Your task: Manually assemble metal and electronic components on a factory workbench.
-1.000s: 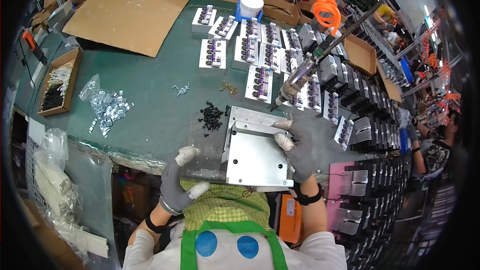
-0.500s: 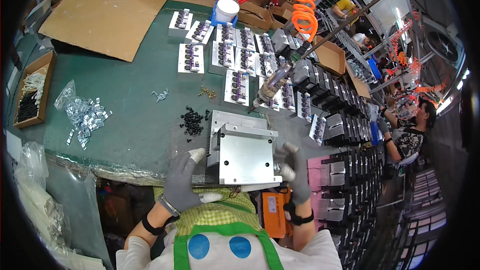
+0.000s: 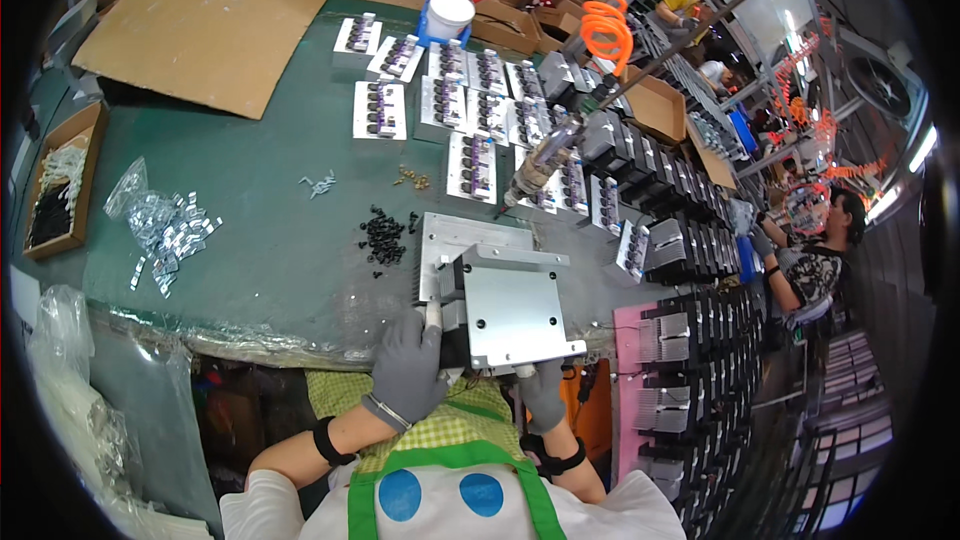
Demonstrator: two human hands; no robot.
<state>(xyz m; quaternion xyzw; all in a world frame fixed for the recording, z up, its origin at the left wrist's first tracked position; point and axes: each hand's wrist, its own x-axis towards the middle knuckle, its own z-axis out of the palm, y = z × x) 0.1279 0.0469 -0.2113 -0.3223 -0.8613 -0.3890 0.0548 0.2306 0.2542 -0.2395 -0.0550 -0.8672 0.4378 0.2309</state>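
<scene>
A silver metal-plated unit (image 3: 515,315) with black side parts lies skewed over a flat silver base plate (image 3: 445,240) at the table's front edge. My left hand (image 3: 408,365), in a grey glove with pale fingertips, grips the unit's near left corner. Its index finger points up along the side, against the base plate's edge. My right hand (image 3: 545,398), gloved alike, holds the unit's near edge from below; most of its fingers are hidden under the plate. Black screws (image 3: 383,238) lie in a pile just beyond my left hand.
A power screwdriver (image 3: 540,170) hangs beyond the unit below an orange coiled hose (image 3: 607,15). Several circuit-board assemblies (image 3: 470,165) stand behind it. Rows of black finned units (image 3: 690,340) fill the right side. Small metal clips (image 3: 175,235) lie left; a co-worker (image 3: 820,260) is far right.
Both hands have closed in on the unit from either side. The unit has shifted right and turned slightly on the base plate, its near end now further over the table edge.
</scene>
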